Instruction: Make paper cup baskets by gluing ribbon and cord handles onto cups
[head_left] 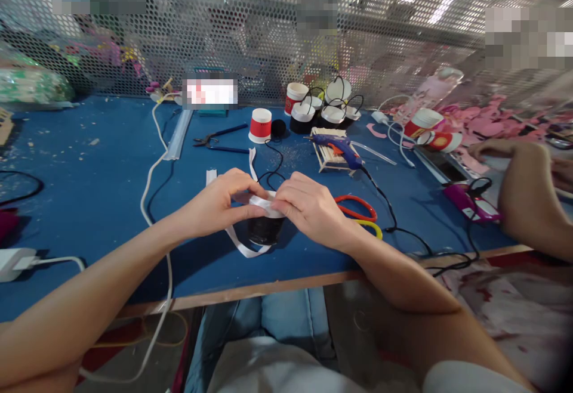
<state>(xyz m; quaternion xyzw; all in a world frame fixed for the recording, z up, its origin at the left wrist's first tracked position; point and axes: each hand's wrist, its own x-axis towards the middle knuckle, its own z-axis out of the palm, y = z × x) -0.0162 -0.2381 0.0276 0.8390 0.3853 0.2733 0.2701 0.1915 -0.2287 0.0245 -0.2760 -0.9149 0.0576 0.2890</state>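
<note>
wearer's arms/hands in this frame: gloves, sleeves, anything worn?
Both arms are bare from the frame edge to the fingertips: no gloves and no sleeves in view. The left hand and right hand show no rings, and neither wrist carries a watch or band. No tape, markings or cables on them. Nails look short and unpainted, as far as the picture shows.

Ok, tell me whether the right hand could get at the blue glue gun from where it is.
Probably yes. The right hand is busy pressing white ribbon onto the black cup, but the glue gun lies just beyond it on the blue table, with only bare tabletop and its black cord between.
</note>
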